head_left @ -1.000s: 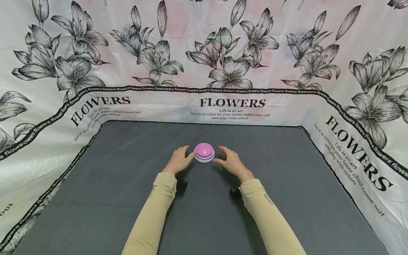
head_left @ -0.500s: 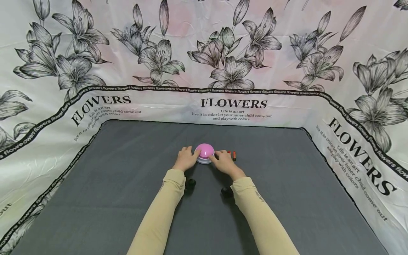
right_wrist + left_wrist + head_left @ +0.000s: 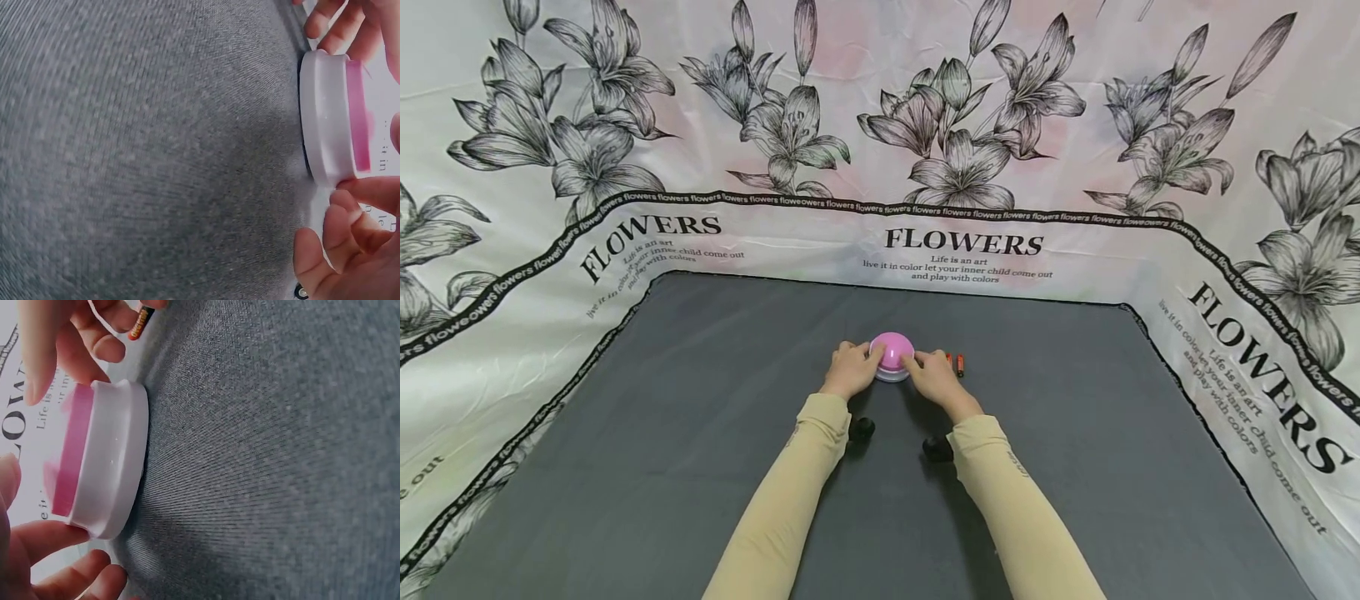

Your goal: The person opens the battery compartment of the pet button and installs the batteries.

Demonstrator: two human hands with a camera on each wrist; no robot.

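A round push button (image 3: 892, 346) with a glossy pink dome and a white base lies on the grey cloth. My left hand (image 3: 850, 371) holds its left side, thumb at the dome and fingers beside the base. From the right, my right hand (image 3: 937, 379) holds the opposite side in much the same way. In the left wrist view, a finger of each hand touches the white base (image 3: 115, 462), which sits flat on the cloth. The right wrist view shows the same base (image 3: 328, 119) from the other side. The far side of the button is hidden.
Two small orange-and-black batteries (image 3: 960, 365) lie just right of my right hand, one partly behind its fingers. Black wrist cameras (image 3: 937, 449) sit under both sleeves. Walls of white flower-printed cloth (image 3: 955, 258) border the grey surface at the back and sides.
Both hands have closed in on the push button from either side, from apart to touching it. The batteries, hidden a second ago, now show beside my right hand. The head view has shifted slightly.
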